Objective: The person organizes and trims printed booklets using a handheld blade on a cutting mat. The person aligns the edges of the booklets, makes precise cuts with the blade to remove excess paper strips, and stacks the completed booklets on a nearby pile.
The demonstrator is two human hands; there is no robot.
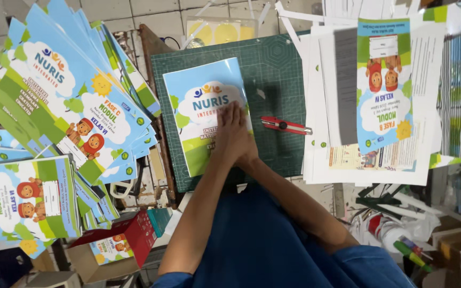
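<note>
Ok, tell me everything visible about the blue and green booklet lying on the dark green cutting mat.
The glossy blue and green paper booklet lies flat, closed and slightly tilted on the dark green gridded cutting mat. Its cover shows a white cloud shape with print above green bands. Both hands, stacked one over the other, press on its right edge, hiding part of the cover. A red utility knife lies apart to its right.

Glossy paper booklet [201, 106] on a matt green cutting mat [278, 69] (rubbery-looking).

Both hands, left hand [229, 140] and right hand [241, 133], press flat, stacked, on a booklet [201, 109] lying on the green mat [278, 80]; a red cutter [285, 126] lies just beside.
</note>
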